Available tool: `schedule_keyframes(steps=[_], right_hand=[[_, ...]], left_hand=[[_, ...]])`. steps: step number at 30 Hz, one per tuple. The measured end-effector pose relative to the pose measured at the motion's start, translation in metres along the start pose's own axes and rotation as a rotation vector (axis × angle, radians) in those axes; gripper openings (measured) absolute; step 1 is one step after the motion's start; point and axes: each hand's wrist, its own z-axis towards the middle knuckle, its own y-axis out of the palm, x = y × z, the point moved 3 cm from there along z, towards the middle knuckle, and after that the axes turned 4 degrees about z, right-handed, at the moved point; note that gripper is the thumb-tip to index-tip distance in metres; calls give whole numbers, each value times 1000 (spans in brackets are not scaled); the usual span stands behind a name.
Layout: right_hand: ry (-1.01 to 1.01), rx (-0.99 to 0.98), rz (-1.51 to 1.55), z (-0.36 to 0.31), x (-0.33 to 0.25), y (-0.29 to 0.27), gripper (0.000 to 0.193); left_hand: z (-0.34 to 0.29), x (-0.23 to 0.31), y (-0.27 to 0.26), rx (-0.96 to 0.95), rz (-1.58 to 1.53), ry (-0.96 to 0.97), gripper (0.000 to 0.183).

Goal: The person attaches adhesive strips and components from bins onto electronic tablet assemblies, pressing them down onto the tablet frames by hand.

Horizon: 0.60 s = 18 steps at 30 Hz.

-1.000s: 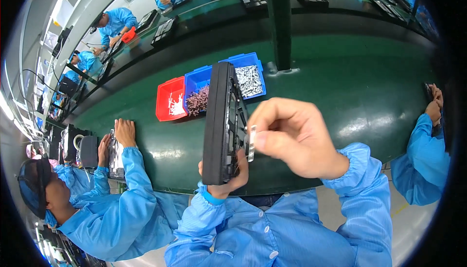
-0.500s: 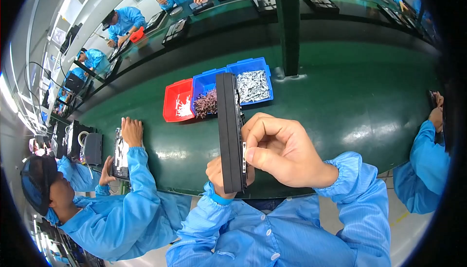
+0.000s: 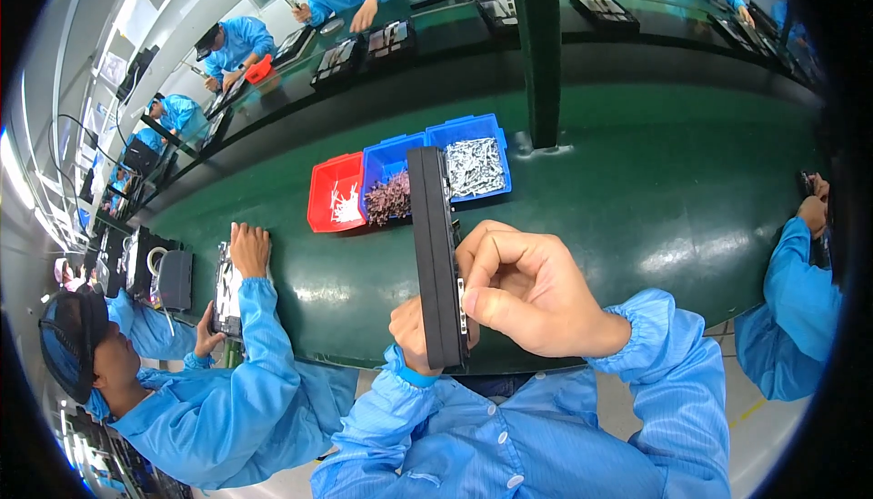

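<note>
A black rectangular device housing (image 3: 434, 258) stands on edge in front of me, its thin side toward the camera. My left hand (image 3: 411, 331) is wrapped round its lower left part, with the fingers mostly hidden behind it. At the housing's right face, my right hand (image 3: 527, 290) has thumb and forefinger pressed together beside a narrow light strip with dark spots (image 3: 462, 303). Whether the pinch holds a small part there cannot be made out. Beyond the housing sit a red bin (image 3: 320, 191) of white pieces and a blue bin (image 3: 381, 155) of brownish-purple pieces.
Another blue bin (image 3: 506, 171) holds silvery-white pieces. A dark green post (image 3: 543, 62) rises from the green table (image 3: 655, 190). A co-worker (image 3: 182, 381) handles a device at my left; another person's hand (image 3: 812, 212) shows at far right. More workers sit across a raised shelf.
The housing and both my hands have shifted slightly right and down in view. My right hand keeps its pinch at the strip. Across the shelf, a worker's hand has moved off a device.
</note>
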Motion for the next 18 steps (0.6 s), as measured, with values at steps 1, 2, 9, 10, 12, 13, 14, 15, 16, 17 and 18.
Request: schedule_keyframes(steps=[1,2,9,10,12,13,14,15,16,17,18], right_hand=[[6,7,24,0,1,0,8],[6,4,23,0,1,0,8],[12,-5,-5,0,0,-5,8],[3,-26,-21,0,1,-6,7],[22,-2,-6,0,-2,-2,8],[41,22,9,0,-2,-2,8],[42,21,9,0,-2,-2,8],[37,17,0,0,-2,-2,8],[32,12,-9,0,-2,-1,9],[33,10,-10,-1,-3,-1,9],[56,21,-7,-1,-3,-2,8]], left_hand=[[-1,0,0,2,1,1,14],[-3,-1,1,11,-4,-17,14],[-4,3,1,-41,15,-74,18],[1,3,-1,-40,14,-74,18],[10,7,-3,-9,39,130,20],[11,8,-4,-8,39,129,20],[12,8,-5,-21,38,131,21],[12,9,-5,-33,38,132,22],[5,6,-4,-31,40,131,22],[-8,-2,0,-44,25,28,23],[-13,-6,2,-59,10,-76,24]])
